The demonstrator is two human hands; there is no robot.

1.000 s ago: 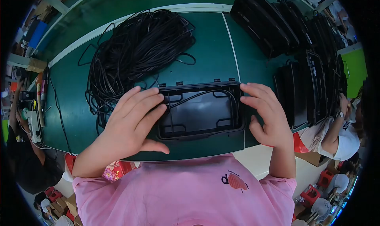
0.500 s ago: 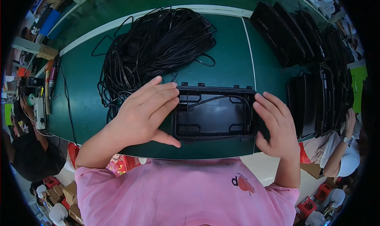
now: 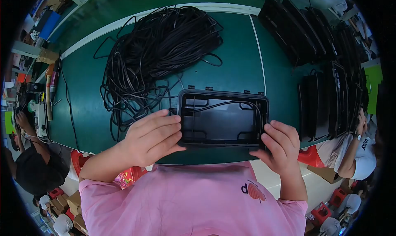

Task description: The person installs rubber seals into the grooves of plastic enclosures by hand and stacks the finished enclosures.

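A black rectangular plastic box (image 3: 225,124) lies open-side up in front of me, with hinge lugs along its far edge. Inside it a thin black cable (image 3: 222,105) runs from the left and curves down at the right. My left hand (image 3: 154,137) holds the box's left side, fingertips on the wall and thumb near the front corner. At the lower right corner my right hand (image 3: 280,147) grips it, fingers bent against the side and thumb by the front edge. Beyond my left hand lies a large tangled heap of black cable (image 3: 161,46).
Black cases (image 3: 288,33) stand in rows on the right of the green table (image 3: 239,54). At the left are a hammer-like tool (image 3: 50,91), a marker (image 3: 54,81) and a loose cable (image 3: 68,99). People sit at both sides; a co-worker's hand (image 3: 361,122) is at the right.
Both hands have slid toward me along the box's sides, and my right thumb has come in by the front edge. More loose cable strands show beyond my left hand.
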